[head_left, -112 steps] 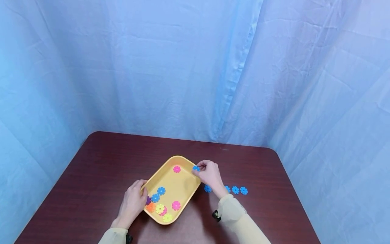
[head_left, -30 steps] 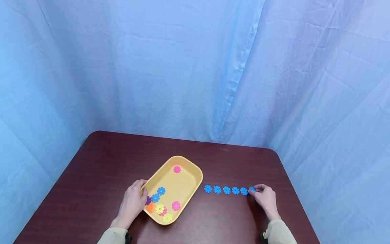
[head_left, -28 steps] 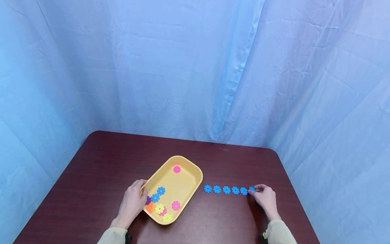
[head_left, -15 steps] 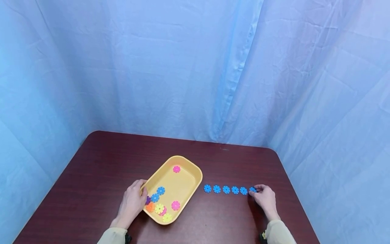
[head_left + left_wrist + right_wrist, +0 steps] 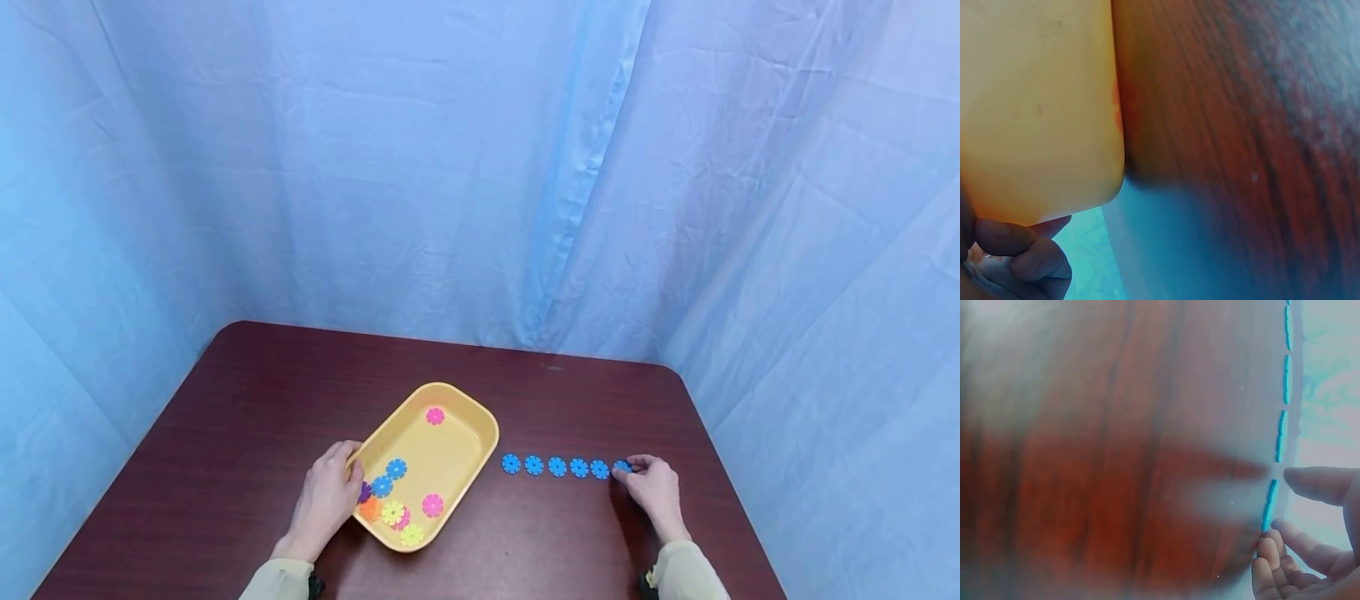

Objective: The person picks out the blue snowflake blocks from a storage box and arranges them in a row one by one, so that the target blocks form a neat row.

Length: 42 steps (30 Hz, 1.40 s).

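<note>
My left hand grips the left rim of a yellow plastic tray; in the left wrist view, its curled fingers are at the tray's edge. Right of the tray, several blue snowflake discs lie flat in a row. My right hand holds the row's rightmost blue snowflake disc by its edges, between thumb and fingers. That disc looks flat on the table in the right wrist view. Part of it is hidden by the fingers in the head view.
Inside the tray lie blue discs, pink discs, yellow discs, an orange disc and a partly hidden purple disc. The dark wooden table is backed by light blue curtains.
From over the tray's right end, my right hand has carried a blue snowflake disc to the row's right end. Lately it has shifted that disc slightly rightward. The left hand has stayed put.
</note>
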Available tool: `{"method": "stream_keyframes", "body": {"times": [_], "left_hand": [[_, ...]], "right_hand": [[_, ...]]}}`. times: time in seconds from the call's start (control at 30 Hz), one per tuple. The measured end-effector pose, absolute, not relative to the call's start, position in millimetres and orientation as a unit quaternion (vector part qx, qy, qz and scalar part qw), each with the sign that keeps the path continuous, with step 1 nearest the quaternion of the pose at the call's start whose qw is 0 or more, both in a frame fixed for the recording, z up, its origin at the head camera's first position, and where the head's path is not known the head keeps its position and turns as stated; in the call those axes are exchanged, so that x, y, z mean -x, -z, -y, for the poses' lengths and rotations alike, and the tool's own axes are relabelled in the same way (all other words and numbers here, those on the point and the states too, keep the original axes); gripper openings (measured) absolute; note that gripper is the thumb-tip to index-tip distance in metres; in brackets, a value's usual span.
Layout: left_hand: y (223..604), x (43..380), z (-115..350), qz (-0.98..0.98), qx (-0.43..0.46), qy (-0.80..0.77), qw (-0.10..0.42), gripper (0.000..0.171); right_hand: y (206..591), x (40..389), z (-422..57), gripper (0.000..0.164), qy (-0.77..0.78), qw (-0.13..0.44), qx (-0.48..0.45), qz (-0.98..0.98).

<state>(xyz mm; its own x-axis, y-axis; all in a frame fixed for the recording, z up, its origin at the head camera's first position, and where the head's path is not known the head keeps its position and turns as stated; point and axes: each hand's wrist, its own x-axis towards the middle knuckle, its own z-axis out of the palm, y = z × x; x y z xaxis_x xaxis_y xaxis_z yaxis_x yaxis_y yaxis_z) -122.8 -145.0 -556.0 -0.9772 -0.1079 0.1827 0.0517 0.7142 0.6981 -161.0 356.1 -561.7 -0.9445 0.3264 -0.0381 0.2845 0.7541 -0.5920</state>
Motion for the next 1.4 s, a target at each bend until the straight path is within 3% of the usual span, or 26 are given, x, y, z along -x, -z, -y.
{"method": "stream_keyframes", "body": {"times": [0.6,1.4], "left_hand": [[554.0,123.1,144.2,0.919,-0.014,0.379,0.104,0.024],[552.9,121.8,144.4,0.920,-0.018,0.377,0.103,0.024]], "right_hand": [[515.2,179.3,-310.9,0.047,-0.357,0.074,0.114,0.924],[498.0,198.9,-215.4,0.041,-0.418,0.074,0.031,0.905]]}}
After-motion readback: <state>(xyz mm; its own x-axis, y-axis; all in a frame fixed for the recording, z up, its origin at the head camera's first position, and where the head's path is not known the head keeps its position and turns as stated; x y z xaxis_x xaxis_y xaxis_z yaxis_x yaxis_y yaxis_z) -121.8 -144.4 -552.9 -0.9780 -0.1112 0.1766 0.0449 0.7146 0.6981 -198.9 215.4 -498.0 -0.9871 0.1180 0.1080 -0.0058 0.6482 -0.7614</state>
